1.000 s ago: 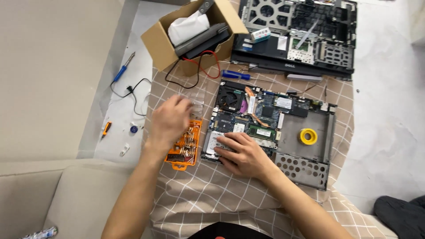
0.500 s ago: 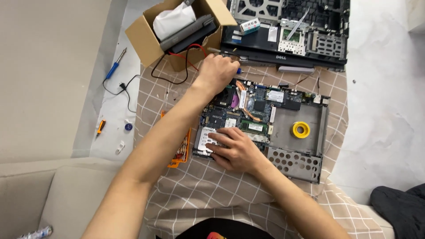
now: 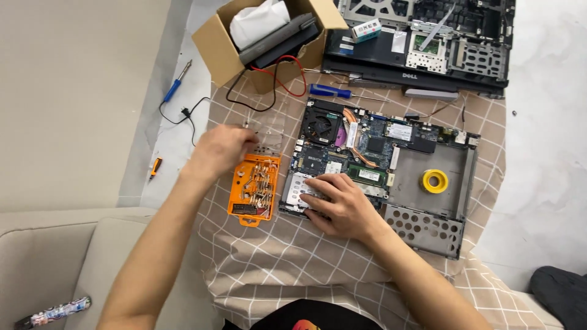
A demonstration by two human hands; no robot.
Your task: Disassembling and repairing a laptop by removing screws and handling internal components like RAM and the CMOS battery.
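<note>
Orange bit case (image 3: 254,188) beside opened laptop base (image 3: 379,165) on checked cloth; left hand (image 3: 221,148) curled at case lid, grip unclear. Right hand (image 3: 341,201) flat, open, steadying base. Bit-picking step; likely needs matching bit.

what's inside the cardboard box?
In the cardboard box: a white wad and a dark grey slab leaning across it. Red and black wires hang outside the front. The box bottom is covered.
</note>
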